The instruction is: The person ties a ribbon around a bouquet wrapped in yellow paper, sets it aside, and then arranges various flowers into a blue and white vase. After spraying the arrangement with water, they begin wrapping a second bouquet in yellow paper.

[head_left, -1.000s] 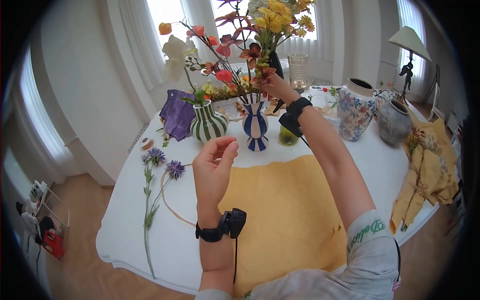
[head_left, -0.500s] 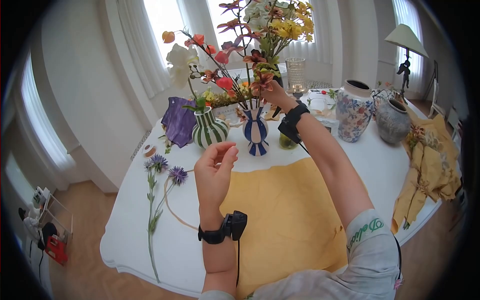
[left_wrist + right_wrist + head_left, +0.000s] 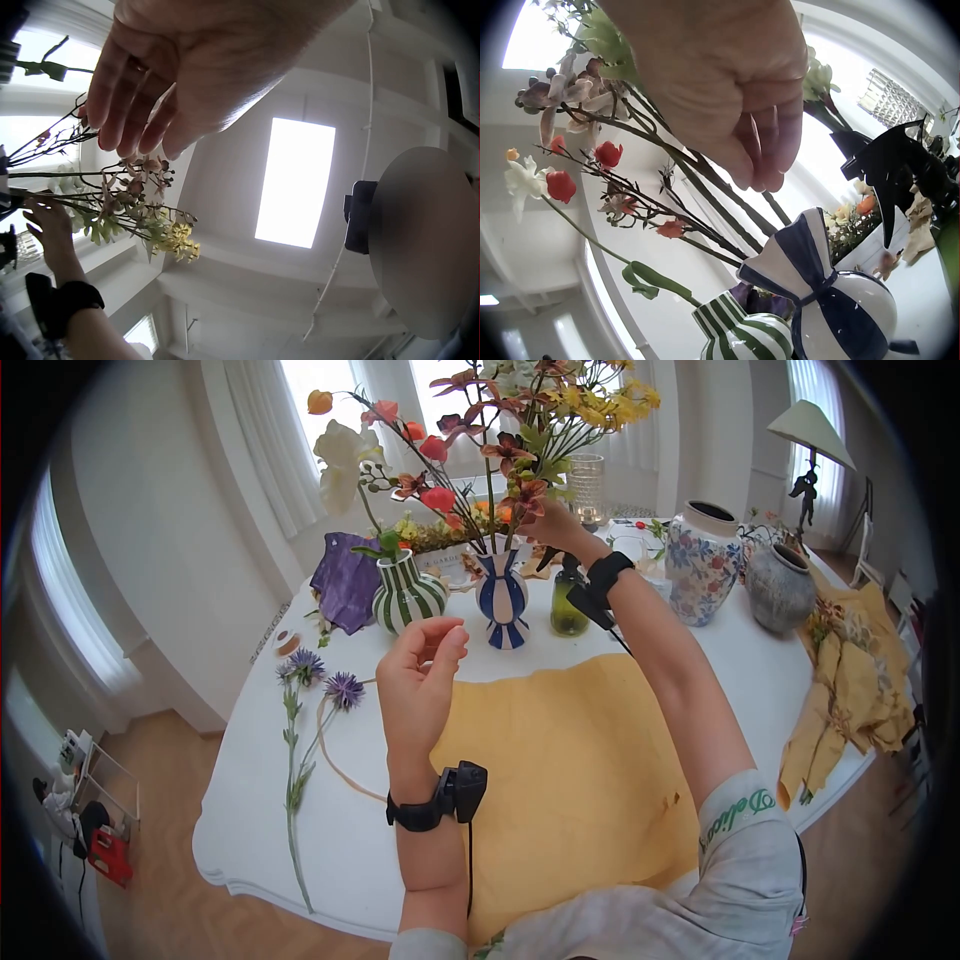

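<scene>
My right hand (image 3: 562,528) reaches behind the blue-and-white striped vase (image 3: 502,600), fingers curled and pinching a stem just above its rim. In the right wrist view a green stem (image 3: 776,208) comes out below the fingertips towards the vase mouth. A spray of yellow flowers (image 3: 612,405) leans out above this hand. Brown-red orchids (image 3: 508,452) and red lantern blooms (image 3: 437,498) stand in the same vase and partly cover the fingers. My left hand (image 3: 420,680) hovers over the table with loosely bent fingers, holding nothing.
A green-striped vase (image 3: 410,600) stands left, a green spray bottle (image 3: 570,615) right of the blue one. Farther right are a floral vase (image 3: 703,575) and a grey pot (image 3: 780,588). Yellow wrapping paper (image 3: 570,780) covers the front; purple thistles (image 3: 345,690) lie left.
The yellow spray has swung right and tilted, with the right hand shifting slightly. More of the spray bottle shows now. The left hand keeps its pose.
</scene>
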Available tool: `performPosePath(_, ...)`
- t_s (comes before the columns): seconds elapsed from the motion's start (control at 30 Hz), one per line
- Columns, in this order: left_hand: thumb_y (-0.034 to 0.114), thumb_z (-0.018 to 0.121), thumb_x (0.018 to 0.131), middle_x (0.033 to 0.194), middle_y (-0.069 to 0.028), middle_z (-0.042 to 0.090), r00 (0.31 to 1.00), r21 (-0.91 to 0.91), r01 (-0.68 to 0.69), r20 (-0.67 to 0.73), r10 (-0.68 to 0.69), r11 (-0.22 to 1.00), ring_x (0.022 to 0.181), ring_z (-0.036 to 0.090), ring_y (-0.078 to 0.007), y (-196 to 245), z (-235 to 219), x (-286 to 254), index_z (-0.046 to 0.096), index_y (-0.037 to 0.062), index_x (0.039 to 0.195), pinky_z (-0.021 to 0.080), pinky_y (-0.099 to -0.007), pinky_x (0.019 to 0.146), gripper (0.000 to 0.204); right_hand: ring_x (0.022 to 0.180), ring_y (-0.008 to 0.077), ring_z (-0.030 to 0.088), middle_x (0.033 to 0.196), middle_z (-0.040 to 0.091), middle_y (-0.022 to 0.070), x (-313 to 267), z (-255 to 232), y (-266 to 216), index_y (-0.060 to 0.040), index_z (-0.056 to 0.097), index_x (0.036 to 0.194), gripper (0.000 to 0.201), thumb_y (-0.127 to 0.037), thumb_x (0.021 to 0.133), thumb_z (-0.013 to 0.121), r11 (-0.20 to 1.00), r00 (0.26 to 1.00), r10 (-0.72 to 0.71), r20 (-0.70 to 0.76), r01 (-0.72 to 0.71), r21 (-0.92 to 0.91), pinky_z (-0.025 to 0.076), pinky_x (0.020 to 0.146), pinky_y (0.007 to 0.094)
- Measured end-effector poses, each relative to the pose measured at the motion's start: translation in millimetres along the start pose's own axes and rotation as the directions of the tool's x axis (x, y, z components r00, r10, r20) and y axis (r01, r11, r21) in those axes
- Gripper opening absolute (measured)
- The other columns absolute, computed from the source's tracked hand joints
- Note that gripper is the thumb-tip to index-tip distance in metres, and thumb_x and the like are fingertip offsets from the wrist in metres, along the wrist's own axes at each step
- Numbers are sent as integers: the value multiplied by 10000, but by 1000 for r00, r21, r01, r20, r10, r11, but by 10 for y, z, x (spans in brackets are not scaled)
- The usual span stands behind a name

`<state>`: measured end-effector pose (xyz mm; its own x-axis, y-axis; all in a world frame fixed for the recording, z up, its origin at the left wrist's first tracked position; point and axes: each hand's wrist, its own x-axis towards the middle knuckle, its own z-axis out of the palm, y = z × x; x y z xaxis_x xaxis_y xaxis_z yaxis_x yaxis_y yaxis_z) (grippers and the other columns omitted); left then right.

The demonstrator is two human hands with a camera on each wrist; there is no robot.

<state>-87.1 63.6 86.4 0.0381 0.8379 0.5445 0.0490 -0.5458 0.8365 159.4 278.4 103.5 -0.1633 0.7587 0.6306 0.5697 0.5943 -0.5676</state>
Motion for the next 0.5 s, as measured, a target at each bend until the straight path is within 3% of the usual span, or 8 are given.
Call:
performPosePath(0.1,148,575,835,795,-34,616,1000,-11,-12,-7,12,1000,702,566,-89,-26,-1,5,595,13,920,433,-204,607,161,565,177,620,706,611,123,-41,-36,-32,26,554,881,209,-64,705,623,1000,999,13,32,-13,-13,497,517,280)
performPosePath(0.17,145,587,826,787,-22,615,1000,-31,-21,11,21,999,688,566,-84,-42,-2,3,604,14,904,427,-199,598,154,594,140,594,732,588,62,8,-57,153,17,526,963,272,-49,721,634,992,994,-56,92,66,-109,493,548,266)
performPosePath(0.2,144,584,828,788,-24,614,1000,-18,-26,-18,26,999,687,567,-84,-41,-12,3,603,15,907,427,-200,597,152,588,137,586,725,579,58,-15,-108,141,21,521,965,266,-46,729,622,998,981,65,182,-61,-31,492,542,282)
performPosePath(0.23,142,581,831,788,-26,613,999,-15,-30,-27,29,999,687,568,-85,-45,10,14,602,17,910,426,-201,597,150,579,132,578,692,566,52,-84,-146,128,16,533,937,222,-46,737,608,999,987,26,159,-20,-37,479,519,284)
performPosePath(0.27,141,576,835,789,-28,612,999,2,-19,-38,19,1000,689,566,-83,-26,27,1,599,19,918,427,-199,597,149,580,137,581,666,569,50,-227,-292,-144,11,550,895,176,-62,745,604,983,970,89,225,-49,-176,467,506,279)
performPosePath(0.3,139,571,839,789,-31,611,999,15,-8,-40,8,1000,692,565,-82,-17,23,-6,597,21,925,427,-197,596,149,576,140,583,665,585,57,-315,-388,-121,5,562,862,164,-116,760,606,960,974,35,222,29,-277,455,497,274)
performPosePath(0.37,148,560,850,792,-33,609,999,40,-33,-19,34,999,700,565,-80,-39,14,-1,594,25,940,433,-196,604,156,606,148,596,728,614,84,-618,-701,-264,-8,587,864,255,-246,778,613,960,941,140,308,-52,-276,459,544,275)
performPosePath(0.5,179,540,866,823,-36,606,999,80,-8,-44,12,997,720,562,-87,-45,11,-7,594,31,949,444,-206,616,177,634,158,603,765,624,112,-1499,-1601,-379,-6,585,929,305,-274,787,610,871,923,300,241,-162,-464,475,580,279)
